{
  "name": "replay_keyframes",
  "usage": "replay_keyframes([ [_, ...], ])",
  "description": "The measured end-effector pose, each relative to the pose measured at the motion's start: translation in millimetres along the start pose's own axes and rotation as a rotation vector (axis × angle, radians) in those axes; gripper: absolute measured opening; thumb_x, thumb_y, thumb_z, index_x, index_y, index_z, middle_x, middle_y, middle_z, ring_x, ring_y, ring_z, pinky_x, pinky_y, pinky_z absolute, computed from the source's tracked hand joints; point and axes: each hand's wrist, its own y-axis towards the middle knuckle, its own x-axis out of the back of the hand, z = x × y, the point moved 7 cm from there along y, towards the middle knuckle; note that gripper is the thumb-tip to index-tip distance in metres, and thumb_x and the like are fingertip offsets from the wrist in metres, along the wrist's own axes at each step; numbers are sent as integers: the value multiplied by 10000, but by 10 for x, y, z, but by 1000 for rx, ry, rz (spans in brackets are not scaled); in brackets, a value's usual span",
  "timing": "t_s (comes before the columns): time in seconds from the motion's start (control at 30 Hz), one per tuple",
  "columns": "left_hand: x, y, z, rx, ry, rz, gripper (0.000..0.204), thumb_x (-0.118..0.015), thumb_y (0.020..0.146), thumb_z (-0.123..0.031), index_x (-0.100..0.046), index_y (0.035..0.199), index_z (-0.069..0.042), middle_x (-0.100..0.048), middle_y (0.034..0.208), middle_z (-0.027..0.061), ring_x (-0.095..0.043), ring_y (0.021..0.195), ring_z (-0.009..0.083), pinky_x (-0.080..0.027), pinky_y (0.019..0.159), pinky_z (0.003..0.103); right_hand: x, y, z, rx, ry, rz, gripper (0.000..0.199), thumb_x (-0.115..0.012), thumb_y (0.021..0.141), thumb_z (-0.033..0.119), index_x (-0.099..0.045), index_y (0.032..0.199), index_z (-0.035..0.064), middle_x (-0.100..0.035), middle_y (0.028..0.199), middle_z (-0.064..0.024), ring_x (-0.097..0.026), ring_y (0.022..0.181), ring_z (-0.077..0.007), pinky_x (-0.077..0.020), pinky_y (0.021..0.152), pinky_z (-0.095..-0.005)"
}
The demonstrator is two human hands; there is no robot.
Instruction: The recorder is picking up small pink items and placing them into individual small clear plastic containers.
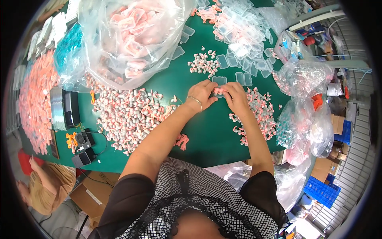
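Note:
My left hand [202,95] and my right hand [234,97] meet over the green table [207,131], both pinching a small clear plastic case [219,85] with a pink piece inside it. A thin bracelet circles my left wrist. Left of my hands lies a wide heap of small pink-and-grey parts [129,113]. A smaller heap of the same parts [258,113] lies just right of my right hand. Another little pile [203,63] sits beyond my hands.
A big clear bag of filled pink cases [131,36] stands at the back left. Empty clear cases [238,36] are spread at the back right. Tied plastic bags [306,119] crowd the right edge. Black devices [81,147] sit at the left front. Another person [43,183] sits lower left.

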Motion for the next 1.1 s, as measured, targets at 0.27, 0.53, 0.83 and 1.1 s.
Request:
replay_keyframes([
  [0.27,-6,-5,14,59,36,69,449,-769,686,-184,-590,1087,-92,-595,984,76,-595,972,286,-499,812,387,-19,41,12,57,-28,50,166,-627,786,11,-660,939,64,-615,942,-90,-569,877,-304,-451,780,-414],
  [0.53,-28,-17,31,46,18,46,495,-771,695,-180,-564,1136,-93,-596,978,86,-598,940,292,-497,799,392,-45,265,-349,-122,7,96,260,-652,786,7,-618,1038,56,-595,968,-119,-584,844,-313,-468,741,-392],
  [0.83,14,-13,-44,4,44,17,489,-741,745,-175,-551,1194,-140,-568,978,80,-595,909,304,-499,775,409,60,69,-188,-89,168,110,257,-689,772,16,-608,1015,29,-603,1012,-135,-601,870,-333,-485,758,-400],
  [1.1,-67,8,-12,-38,76,-49,233,-624,875,-255,-613,1064,-119,-566,966,87,-601,881,301,-508,724,404,32,-22,26,34,53,75,279,-709,779,78,-609,1034,22,-609,981,-141,-574,923,-345,-471,786,-417],
])
